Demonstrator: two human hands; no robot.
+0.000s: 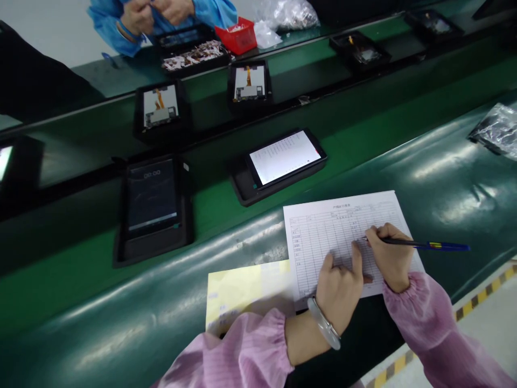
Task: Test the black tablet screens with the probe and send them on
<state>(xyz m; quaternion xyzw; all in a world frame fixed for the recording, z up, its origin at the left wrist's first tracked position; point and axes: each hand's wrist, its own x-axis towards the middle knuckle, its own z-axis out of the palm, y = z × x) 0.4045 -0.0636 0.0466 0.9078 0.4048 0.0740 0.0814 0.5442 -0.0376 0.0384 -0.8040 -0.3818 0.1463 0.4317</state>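
Note:
A printed form (pixel 319 237) with a ruled table lies on the green mat at the near side of the bench. My right hand (pixel 388 257) grips a dark pen (pixel 428 245), its tip on the form's right-hand columns and its blue end pointing right. Resting on the sheet just left of it is my left hand (pixel 340 283), fingers spread, the index finger stretched toward the pen tip. A pale bangle (pixel 323 323) circles the left wrist. Partly under the form and the left sleeve sits a yellow sheet (pixel 242 291) with some writing.
Beyond the form, a tablet with a lit screen (pixel 285 156) and another showing a clock (pixel 151 196) rest in black trays. Opened tablets (pixel 160 108) stand on the far track. Across the bench are a red bin (pixel 238 37) and a co-worker's hands (pixel 155 13) in blue sleeves.

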